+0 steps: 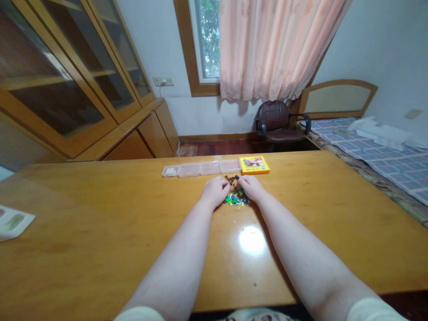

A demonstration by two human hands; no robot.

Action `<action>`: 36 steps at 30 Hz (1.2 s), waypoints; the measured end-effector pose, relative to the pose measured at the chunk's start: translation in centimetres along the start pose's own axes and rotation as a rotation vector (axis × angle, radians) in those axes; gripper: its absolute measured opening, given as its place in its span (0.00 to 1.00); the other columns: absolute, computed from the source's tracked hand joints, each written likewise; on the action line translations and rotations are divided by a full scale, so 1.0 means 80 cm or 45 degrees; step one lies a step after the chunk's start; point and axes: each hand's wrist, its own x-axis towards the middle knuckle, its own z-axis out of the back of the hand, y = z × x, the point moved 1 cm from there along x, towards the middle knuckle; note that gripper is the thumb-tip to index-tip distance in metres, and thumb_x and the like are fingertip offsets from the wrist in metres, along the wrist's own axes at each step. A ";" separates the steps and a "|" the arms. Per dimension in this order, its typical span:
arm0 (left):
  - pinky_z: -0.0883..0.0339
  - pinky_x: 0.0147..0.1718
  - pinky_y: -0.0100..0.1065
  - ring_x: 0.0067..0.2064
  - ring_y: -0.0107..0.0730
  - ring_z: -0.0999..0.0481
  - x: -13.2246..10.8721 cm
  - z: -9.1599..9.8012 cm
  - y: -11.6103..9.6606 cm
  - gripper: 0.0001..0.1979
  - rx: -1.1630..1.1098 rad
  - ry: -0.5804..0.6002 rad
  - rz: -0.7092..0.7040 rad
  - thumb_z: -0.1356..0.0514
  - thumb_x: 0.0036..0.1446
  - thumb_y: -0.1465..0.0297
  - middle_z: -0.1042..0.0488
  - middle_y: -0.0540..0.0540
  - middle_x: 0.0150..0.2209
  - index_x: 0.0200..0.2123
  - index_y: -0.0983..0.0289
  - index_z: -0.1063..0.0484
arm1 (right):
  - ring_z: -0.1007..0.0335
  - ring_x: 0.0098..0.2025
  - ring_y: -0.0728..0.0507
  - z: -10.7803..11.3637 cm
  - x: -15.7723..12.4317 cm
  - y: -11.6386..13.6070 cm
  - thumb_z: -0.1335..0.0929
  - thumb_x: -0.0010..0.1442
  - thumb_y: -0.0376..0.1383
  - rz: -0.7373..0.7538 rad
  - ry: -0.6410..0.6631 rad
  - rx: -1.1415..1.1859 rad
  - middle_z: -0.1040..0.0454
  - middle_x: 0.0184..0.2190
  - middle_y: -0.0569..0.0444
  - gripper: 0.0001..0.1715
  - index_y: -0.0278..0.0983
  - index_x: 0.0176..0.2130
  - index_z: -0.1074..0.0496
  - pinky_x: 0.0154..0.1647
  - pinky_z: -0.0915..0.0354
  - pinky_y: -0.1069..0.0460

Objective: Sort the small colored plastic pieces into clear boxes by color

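Observation:
On the wooden table (133, 232) lies a heap of small green, blue, white and yellow pieces (236, 199). Just beyond it are several small dark brown pieces (230, 179). My left hand (216, 191) is at the left side of the heap, fingers pinched together beside a small dark piece. Across from it, my right hand (250, 186) is closed, with a small black piece (237, 177) at its fingertips. The two hands are a short gap apart. What the left fingertips hold, if anything, is too small to make out.
Clear plastic trays (210, 168) stand in a row behind the hands, beside a yellow box (254, 165). A white object (15, 223) lies at the left. Beyond the table are a brown chair (274, 117), a bed (377, 142) and a glass-door cabinet (83, 67).

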 end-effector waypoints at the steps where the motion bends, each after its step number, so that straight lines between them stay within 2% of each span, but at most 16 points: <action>1: 0.44 0.30 0.31 0.31 0.31 0.33 0.000 0.001 -0.001 0.17 0.000 -0.010 -0.008 0.50 0.58 0.65 0.29 0.54 0.28 0.26 0.63 0.24 | 0.34 0.24 0.47 0.000 0.000 0.000 0.42 0.60 0.43 0.012 -0.023 -0.012 0.29 0.18 0.54 0.25 0.35 0.19 0.32 0.28 0.43 0.55; 6: 0.45 0.29 0.31 0.28 0.29 0.34 0.000 0.006 -0.005 0.17 -0.088 -0.001 -0.054 0.50 0.56 0.67 0.30 0.53 0.25 0.22 0.64 0.25 | 0.33 0.26 0.47 0.000 0.002 -0.005 0.42 0.61 0.40 0.086 -0.054 -0.015 0.28 0.21 0.54 0.23 0.35 0.21 0.30 0.31 0.42 0.54; 10: 0.45 0.28 0.30 0.26 0.28 0.34 0.000 0.007 -0.005 0.18 -0.166 0.030 -0.080 0.49 0.56 0.67 0.31 0.52 0.22 0.19 0.64 0.26 | 0.33 0.26 0.47 -0.001 0.003 -0.007 0.42 0.61 0.40 0.054 -0.019 -0.033 0.27 0.21 0.54 0.23 0.35 0.22 0.29 0.31 0.42 0.54; 15: 0.44 0.31 0.30 0.28 0.29 0.33 0.000 0.003 -0.005 0.17 -0.183 0.118 -0.173 0.48 0.55 0.67 0.29 0.52 0.21 0.19 0.64 0.26 | 0.34 0.24 0.47 0.001 0.001 -0.003 0.42 0.60 0.39 0.009 -0.049 -0.024 0.29 0.18 0.54 0.24 0.35 0.18 0.31 0.29 0.42 0.54; 21: 0.44 0.29 0.30 0.27 0.29 0.33 0.001 -0.001 -0.003 0.17 -0.177 0.102 -0.130 0.49 0.55 0.67 0.29 0.52 0.23 0.21 0.64 0.25 | 0.32 0.26 0.47 0.000 -0.002 0.002 0.41 0.57 0.37 0.129 0.053 0.165 0.28 0.19 0.54 0.22 0.35 0.19 0.29 0.31 0.40 0.54; 26: 0.45 0.28 0.30 0.28 0.30 0.33 0.001 0.002 0.002 0.20 -0.125 -0.013 0.021 0.51 0.57 0.66 0.29 0.53 0.25 0.21 0.64 0.24 | 0.31 0.28 0.46 0.000 -0.003 0.002 0.41 0.59 0.40 0.166 0.154 0.149 0.25 0.22 0.52 0.24 0.34 0.22 0.25 0.34 0.39 0.54; 28: 0.46 0.27 0.30 0.27 0.30 0.33 0.001 0.003 0.002 0.20 -0.129 -0.012 0.029 0.51 0.57 0.65 0.29 0.53 0.24 0.20 0.64 0.25 | 0.32 0.27 0.47 0.000 -0.002 0.002 0.41 0.59 0.40 0.136 0.153 0.123 0.25 0.22 0.52 0.24 0.34 0.21 0.25 0.33 0.40 0.54; 32: 0.45 0.28 0.30 0.27 0.29 0.33 0.000 0.002 -0.002 0.18 -0.174 0.064 -0.093 0.49 0.56 0.68 0.30 0.52 0.21 0.19 0.64 0.26 | 0.33 0.26 0.47 -0.001 0.000 0.000 0.41 0.60 0.40 0.097 0.089 0.101 0.27 0.20 0.53 0.24 0.34 0.20 0.27 0.31 0.41 0.54; 36: 0.45 0.30 0.30 0.27 0.29 0.33 0.000 0.000 -0.004 0.19 -0.185 0.124 -0.213 0.48 0.56 0.66 0.29 0.52 0.21 0.19 0.64 0.26 | 0.34 0.28 0.47 -0.003 0.003 -0.002 0.40 0.56 0.36 0.161 0.056 0.079 0.28 0.22 0.54 0.18 0.34 0.23 0.27 0.31 0.42 0.54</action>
